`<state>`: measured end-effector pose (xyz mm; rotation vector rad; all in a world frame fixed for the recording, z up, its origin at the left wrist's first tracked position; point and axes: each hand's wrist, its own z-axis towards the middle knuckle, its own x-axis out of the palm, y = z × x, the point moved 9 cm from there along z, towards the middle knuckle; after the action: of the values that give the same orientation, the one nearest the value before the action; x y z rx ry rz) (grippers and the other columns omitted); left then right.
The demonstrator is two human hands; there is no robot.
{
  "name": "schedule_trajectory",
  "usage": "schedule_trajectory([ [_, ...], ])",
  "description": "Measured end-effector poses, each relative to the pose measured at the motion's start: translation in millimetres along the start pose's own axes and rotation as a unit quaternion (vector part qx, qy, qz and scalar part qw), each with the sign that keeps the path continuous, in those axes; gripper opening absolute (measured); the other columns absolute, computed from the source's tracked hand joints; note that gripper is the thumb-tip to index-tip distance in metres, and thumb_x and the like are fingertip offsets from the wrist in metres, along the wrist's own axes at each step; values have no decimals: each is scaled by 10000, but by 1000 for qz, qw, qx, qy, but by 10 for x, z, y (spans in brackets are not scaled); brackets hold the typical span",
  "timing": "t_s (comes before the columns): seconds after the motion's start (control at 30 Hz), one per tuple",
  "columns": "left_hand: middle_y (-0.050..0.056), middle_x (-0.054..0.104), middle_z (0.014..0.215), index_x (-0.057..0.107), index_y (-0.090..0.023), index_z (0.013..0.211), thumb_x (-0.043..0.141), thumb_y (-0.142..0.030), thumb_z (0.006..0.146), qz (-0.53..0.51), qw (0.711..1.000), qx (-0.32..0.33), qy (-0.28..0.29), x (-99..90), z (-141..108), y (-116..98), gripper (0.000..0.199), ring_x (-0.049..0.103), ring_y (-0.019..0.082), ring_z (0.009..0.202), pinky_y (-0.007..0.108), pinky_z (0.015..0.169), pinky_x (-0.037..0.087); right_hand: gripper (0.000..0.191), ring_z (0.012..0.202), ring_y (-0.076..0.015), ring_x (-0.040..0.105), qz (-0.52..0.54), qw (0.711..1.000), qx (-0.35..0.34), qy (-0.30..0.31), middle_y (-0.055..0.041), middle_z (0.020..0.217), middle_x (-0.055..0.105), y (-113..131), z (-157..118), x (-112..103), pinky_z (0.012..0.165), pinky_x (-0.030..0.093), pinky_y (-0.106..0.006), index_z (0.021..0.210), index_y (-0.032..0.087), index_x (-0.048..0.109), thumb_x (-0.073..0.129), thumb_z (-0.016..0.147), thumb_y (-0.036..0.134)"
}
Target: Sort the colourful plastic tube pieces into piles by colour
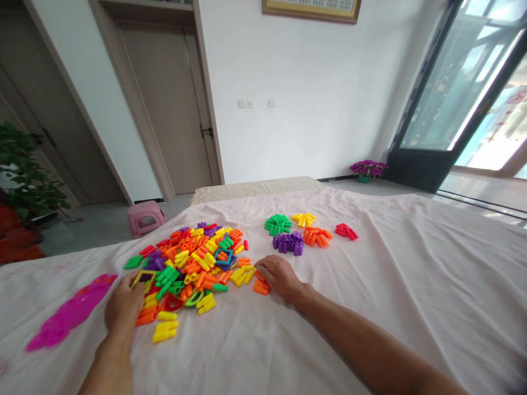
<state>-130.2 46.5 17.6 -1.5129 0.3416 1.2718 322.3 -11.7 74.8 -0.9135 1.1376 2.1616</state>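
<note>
A heap of colourful plastic building blocks [193,263] lies on the cloth, made of short joined tubes in orange, yellow, green, purple and red. At its left edge my left hand [123,304] is closed, fingers curled on a yellow square frame [145,281]; its fingertips are partly hidden. To the right of the heap, my right hand [282,278] reaches in palm down, its fingers closed on an orange block [262,284]. Yellow blocks [242,276] lie just left of those fingers. A blue square frame [224,258] rests on the heap.
Beyond my right hand are separate colour groups: green [278,224], yellow [303,219], purple [288,243], orange [317,237] and red [346,231]. A flat magenta plastic piece [74,312] lies left of my left hand. A pink stool [146,218] stands beyond the cloth [370,307].
</note>
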Motion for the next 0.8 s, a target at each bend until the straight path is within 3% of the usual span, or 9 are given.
schedule_trajectory([
  [0.2, 95, 711, 1168, 601, -284, 1322, 450, -354, 874, -17, 1000, 2, 6, 40, 38, -34, 477, 678, 301, 939, 377, 766, 499, 230, 911, -182, 651, 32, 997, 26, -59, -60, 977, 725, -110, -15, -50, 853, 482, -308, 1005, 202, 713, 487, 989, 235],
  [0.37, 87, 718, 1151, 600, -294, 1319, 456, -336, 864, -19, 1000, 3, 12, 73, 94, -80, 478, 684, 292, 904, 368, 748, 501, 246, 989, -211, 635, 5, 996, 25, -80, -69, 1059, 716, -142, 21, -27, 909, 475, -360, 1077, 207, 699, 552, 900, 122],
  [0.6, 101, 718, 1160, 613, -284, 1319, 449, -376, 880, -25, 1000, -7, 10, 41, 82, -141, 477, 680, 311, 948, 384, 765, 498, 229, 1026, -213, 607, -2, 998, -57, -25, -61, 1104, 708, 223, 390, 202, 934, 460, -362, 1125, 229, 688, 606, 915, 196],
  [0.8, 105, 718, 1176, 635, -252, 1265, 430, -409, 909, -42, 999, 3, -13, 5, 50, -169, 440, 670, 300, 999, 362, 776, 485, 270, 1086, -223, 578, -74, 994, -71, 41, -57, 1214, 646, 412, 720, 543, 931, 440, -331, 1104, 236, 673, 697, 835, 223],
])
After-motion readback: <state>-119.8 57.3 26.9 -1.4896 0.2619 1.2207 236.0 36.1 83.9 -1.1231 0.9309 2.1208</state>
